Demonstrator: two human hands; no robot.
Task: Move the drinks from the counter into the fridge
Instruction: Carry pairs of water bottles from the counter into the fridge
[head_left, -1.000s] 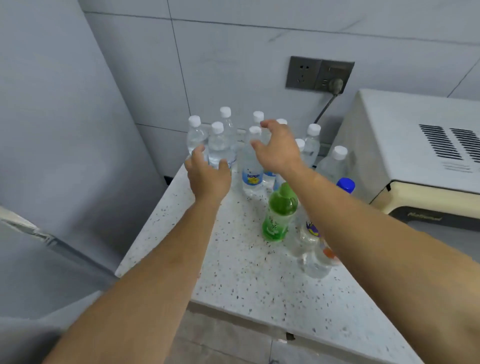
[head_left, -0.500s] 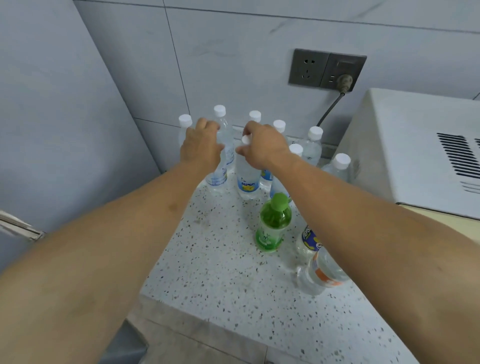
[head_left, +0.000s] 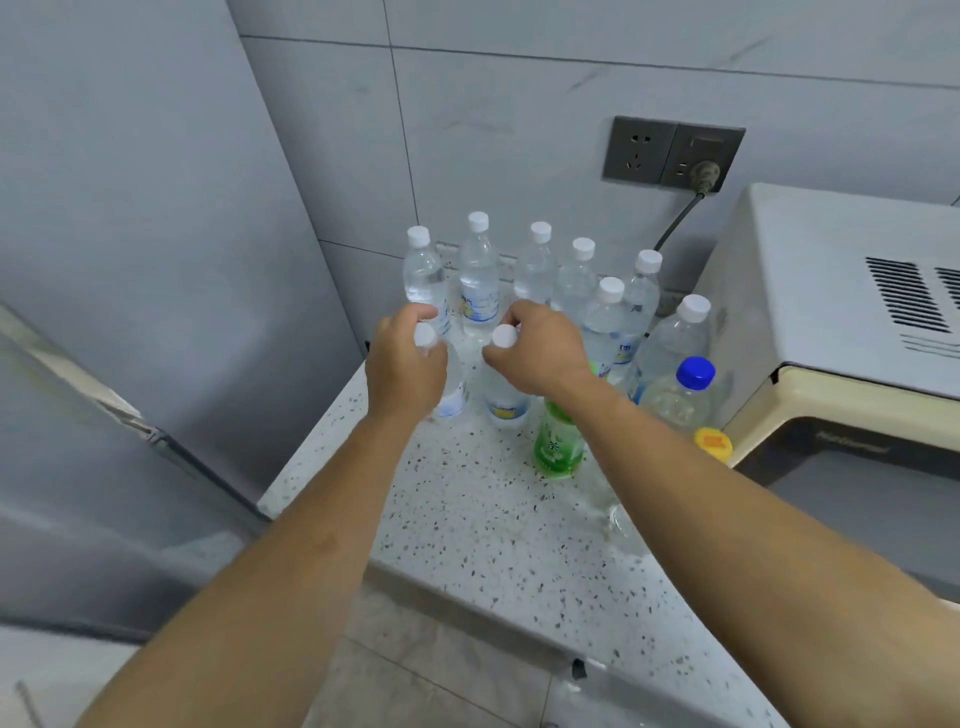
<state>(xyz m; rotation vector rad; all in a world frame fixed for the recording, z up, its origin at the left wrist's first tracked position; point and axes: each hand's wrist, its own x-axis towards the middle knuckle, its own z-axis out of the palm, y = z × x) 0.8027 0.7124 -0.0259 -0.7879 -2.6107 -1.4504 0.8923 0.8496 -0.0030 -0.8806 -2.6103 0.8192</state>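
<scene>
left hand (head_left: 406, 370): fingers curled round neck of a clear water bottle (head_left: 451, 391), white cap showing between thumb and fingers
right hand (head_left: 537, 352): pinching neck of second water bottle (head_left: 505, 396), just under its white cap
held bottles: both upright, bases at or just above counter, cannot tell which; side by side, near each other
counter (head_left: 467, 525): speckled white stone
back group (head_left: 535, 270): seven more white-capped clear bottles, upright, close together against tiled wall
green bottle (head_left: 558, 441): upright, just under right wrist, top hidden by arm
blue-capped bottle (head_left: 680, 392): clear, upright, just beside microwave (head_left: 841, 322)
yellow cap (head_left: 712, 442): bottle below it hidden by right forearm
fridge (head_left: 130, 260): grey, left of counter
wall socket (head_left: 672, 155): plug in right half
</scene>
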